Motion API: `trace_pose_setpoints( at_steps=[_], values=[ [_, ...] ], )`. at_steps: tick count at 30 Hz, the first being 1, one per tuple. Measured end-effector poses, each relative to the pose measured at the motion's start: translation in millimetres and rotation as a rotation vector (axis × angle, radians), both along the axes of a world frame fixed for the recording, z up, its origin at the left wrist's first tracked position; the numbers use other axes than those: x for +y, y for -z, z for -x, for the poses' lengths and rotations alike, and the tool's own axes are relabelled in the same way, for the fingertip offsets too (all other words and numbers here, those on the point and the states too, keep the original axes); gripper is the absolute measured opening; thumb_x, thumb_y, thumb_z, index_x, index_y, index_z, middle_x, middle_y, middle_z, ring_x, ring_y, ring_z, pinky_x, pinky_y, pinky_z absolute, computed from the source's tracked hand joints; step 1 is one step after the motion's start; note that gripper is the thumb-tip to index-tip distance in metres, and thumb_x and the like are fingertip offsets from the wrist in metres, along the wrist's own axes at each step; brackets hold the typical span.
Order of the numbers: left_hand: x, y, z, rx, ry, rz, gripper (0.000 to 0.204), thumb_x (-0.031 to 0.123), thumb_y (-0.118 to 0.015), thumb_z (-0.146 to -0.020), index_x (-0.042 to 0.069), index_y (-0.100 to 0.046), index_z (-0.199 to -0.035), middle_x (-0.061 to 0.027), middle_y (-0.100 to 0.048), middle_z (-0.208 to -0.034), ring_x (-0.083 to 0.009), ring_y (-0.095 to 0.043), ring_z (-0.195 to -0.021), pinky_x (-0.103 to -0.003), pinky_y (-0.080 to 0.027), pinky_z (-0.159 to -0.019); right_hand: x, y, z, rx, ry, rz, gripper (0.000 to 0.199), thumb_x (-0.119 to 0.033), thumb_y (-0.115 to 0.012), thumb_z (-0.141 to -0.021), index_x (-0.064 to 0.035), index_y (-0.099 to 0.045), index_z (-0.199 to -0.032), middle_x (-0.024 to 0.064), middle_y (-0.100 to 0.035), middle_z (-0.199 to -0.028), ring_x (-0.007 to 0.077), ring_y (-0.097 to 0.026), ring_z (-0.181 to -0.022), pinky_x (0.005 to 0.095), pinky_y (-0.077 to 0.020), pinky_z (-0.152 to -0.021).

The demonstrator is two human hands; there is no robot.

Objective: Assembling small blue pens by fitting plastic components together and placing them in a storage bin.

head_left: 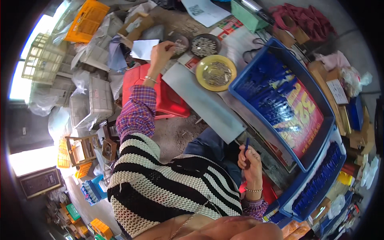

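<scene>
R hand [252, 162] at 4 o'clock, grip closed on slim blue stick [247, 142], tip toward 12; prob. light, stiff, smooth, so may twist; best held mid-shaft, thumb vs. index; L hand [161, 53] at 11 o'clock, fingertips nearly together beside dish [185, 39] of small bits, can't tell if grip has anything; yellow bowl [199, 72] at 1; blue tray [329, 120] at 3

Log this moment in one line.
Left hand: at leftmost dark bowl, grip unclear; right hand: holding blue pen-like rod; yellow bowl: slender pieces inside
</scene>
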State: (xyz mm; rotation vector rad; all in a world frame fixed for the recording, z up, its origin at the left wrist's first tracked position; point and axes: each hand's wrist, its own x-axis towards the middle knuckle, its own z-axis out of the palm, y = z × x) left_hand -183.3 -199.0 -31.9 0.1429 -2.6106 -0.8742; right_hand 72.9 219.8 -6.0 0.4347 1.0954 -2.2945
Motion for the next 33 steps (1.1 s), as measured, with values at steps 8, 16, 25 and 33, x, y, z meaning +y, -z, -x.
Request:
trace_pose_setpoints(
  at_steps=[8,16,25,33],
  values=[
    [-6,-14,-13,-0.157,0.176,-0.31,0.02,0.015,-0.063,-0.084,0.003,-0.066,-0.1,-0.0038,-0.067,-0.081,-0.0089,-0.061,-0.071,-0.021,-0.048,-0.065,-3,-5,6,0.106,-0.022,-0.119,0.024,-0.016,-0.051,-0.092,0.0033,-0.059,-0.105,0.0004,-0.048,-0.071,0.0058,-0.04,-0.055,0.0192,-0.0299,-0.048],
    [110,-52,-53,-0.402,0.513,-0.763,0.015,0.007,-0.063,-0.083,-0.002,-0.065,-0.095,-0.0045,-0.065,-0.077,-0.0082,-0.058,-0.066,-0.019,-0.044,-0.058,8,-14,6,0.674,0.096,-0.741,0.016,-0.004,-0.058,-0.086,0.0037,-0.064,-0.098,0.0037,-0.056,-0.088,0.0081,-0.052,-0.067,0.0192,-0.0402,-0.057],
    [215,-83,-119,-0.864,0.902,-0.806,0.011,0.008,-0.062,-0.083,-0.001,-0.064,-0.089,-0.0069,-0.065,-0.076,-0.0104,-0.06,-0.068,-0.022,-0.047,-0.062,13,-49,8,1.001,0.114,-1.302,0.021,-0.002,-0.07,-0.069,-0.0044,-0.067,-0.089,0.0085,-0.06,-0.081,0.0224,-0.059,-0.065,0.0288,-0.0466,-0.057],
    [233,-61,-136,-0.999,1.175,-0.788,0.01,0.007,-0.063,-0.081,0.0,-0.068,-0.088,-0.003,-0.066,-0.079,-0.0072,-0.059,-0.072,-0.02,-0.048,-0.066,12,-43,10,1.202,0.079,-1.411,0.02,-0.004,-0.072,-0.066,-0.0041,-0.068,-0.086,0.0086,-0.06,-0.077,0.0226,-0.058,-0.063,0.0296,-0.0456,-0.053]
  ],
)
